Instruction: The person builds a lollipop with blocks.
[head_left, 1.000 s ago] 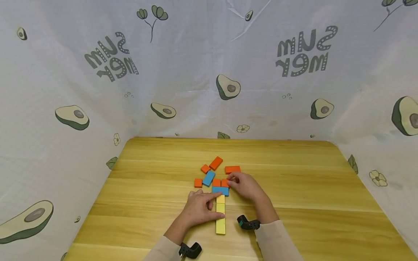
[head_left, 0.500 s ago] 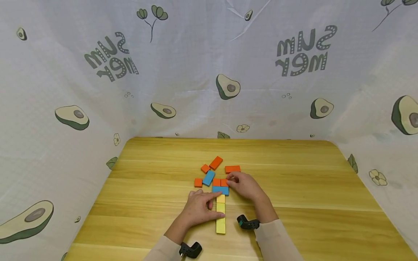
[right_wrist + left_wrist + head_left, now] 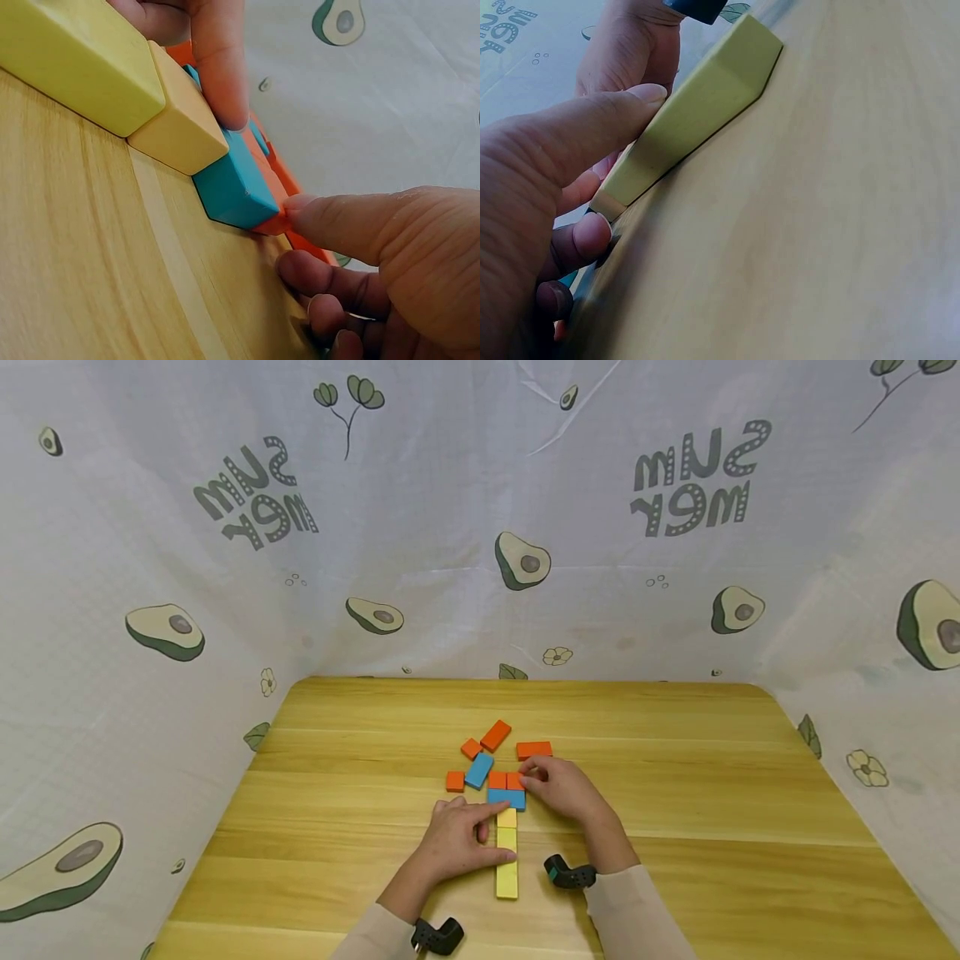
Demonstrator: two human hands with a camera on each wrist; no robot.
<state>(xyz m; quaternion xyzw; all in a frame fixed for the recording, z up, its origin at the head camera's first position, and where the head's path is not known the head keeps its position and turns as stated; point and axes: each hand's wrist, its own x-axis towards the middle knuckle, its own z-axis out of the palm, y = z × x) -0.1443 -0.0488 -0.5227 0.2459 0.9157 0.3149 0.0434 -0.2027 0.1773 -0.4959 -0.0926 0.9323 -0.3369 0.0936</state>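
In the head view, a long yellow block (image 3: 507, 881), a small pale-yellow block (image 3: 507, 817) and a blue block (image 3: 498, 797) form a column. Two small orange blocks sit side by side at its far end. My left hand (image 3: 456, 842) spans the column, its thumb on the long yellow block (image 3: 697, 105) and its straight index fingertip on the blue block (image 3: 236, 187). With thumb and index finger, my right hand (image 3: 564, 787) pinches the outer edge of the right small orange block (image 3: 513, 781), which abuts the left small orange block (image 3: 497, 780).
Left of the column lie another blue block (image 3: 479, 771) and a small orange block (image 3: 455, 781). Farther back are a small orange block (image 3: 471, 747) and two longer red-orange blocks, one tilted (image 3: 496, 736) and one crosswise (image 3: 534, 749). A printed cloth (image 3: 450, 510) surrounds the wooden table (image 3: 712, 760).
The right small orange block has slid left with my right hand, and the gap between it and the left one has closed. My left hand has stayed in place.
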